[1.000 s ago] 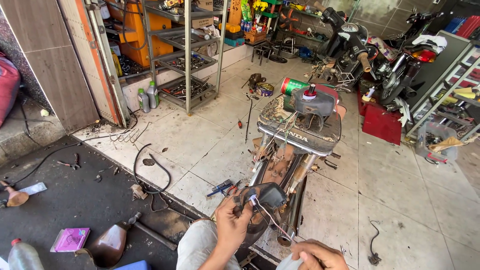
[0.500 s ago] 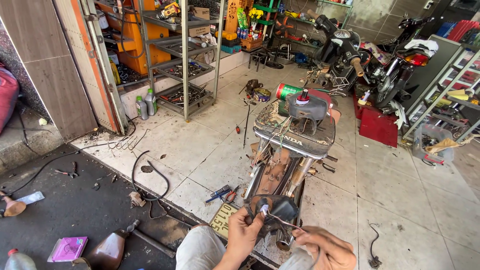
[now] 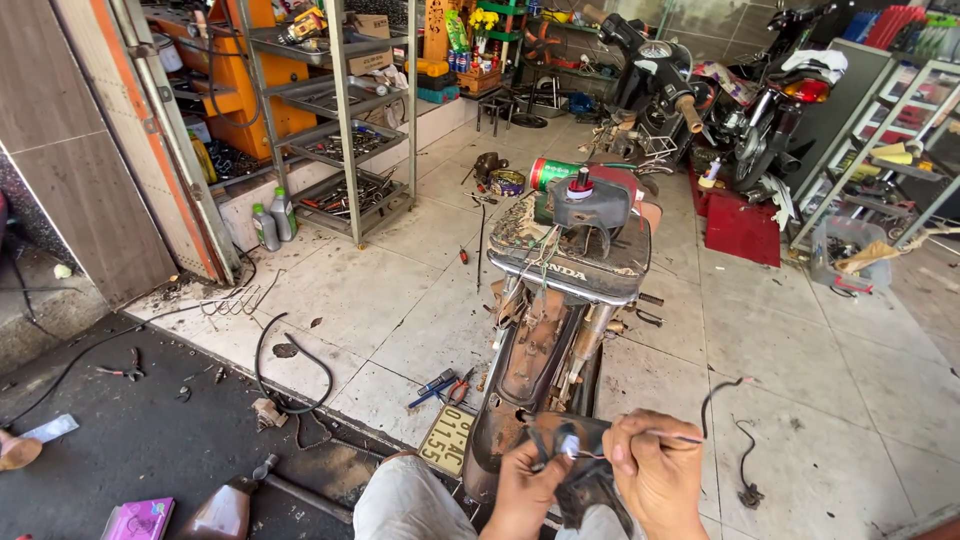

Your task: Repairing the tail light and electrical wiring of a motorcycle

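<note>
Down near the bottom edge, the left hand (image 3: 522, 488) is pinching a small bulb socket (image 3: 566, 441) at the stripped motorbike's (image 3: 560, 300) rear. The right hand (image 3: 655, 470) is gripping a thin wire (image 3: 690, 436) just right of it.

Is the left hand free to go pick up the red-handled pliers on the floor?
Probably not right now: the left hand is busy gripping a small light part at the motorbike's rear, though the red-handled pliers lie uncovered on the tiles nearby on that side.
</note>
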